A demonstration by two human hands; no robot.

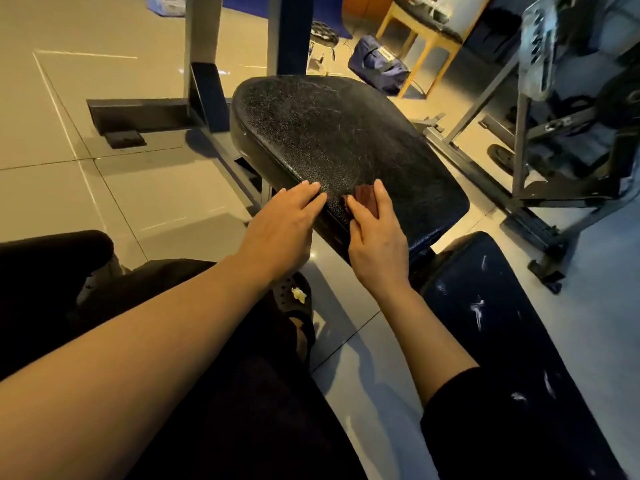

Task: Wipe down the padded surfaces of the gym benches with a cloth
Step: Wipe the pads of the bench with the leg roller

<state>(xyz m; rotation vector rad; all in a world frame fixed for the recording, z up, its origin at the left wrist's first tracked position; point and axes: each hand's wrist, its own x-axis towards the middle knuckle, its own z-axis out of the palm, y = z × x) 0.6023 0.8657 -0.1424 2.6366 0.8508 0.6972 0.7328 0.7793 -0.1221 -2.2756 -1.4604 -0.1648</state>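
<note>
2 hands on the seat pad (332, 140): left hand (280, 223) flat, right hand (377, 237) pinching cloth (363, 199).

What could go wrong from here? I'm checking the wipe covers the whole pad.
The cloth is small and mostly hidden under the right hand, so strokes may leave strips of the textured seat pad unwiped. Both hands work only the near edge; the far, rounded end could be missed. The left hand rests flat on the pad edge and may smear a spot that needs another pass. The second pad shows white marks and looks untouched.
</note>
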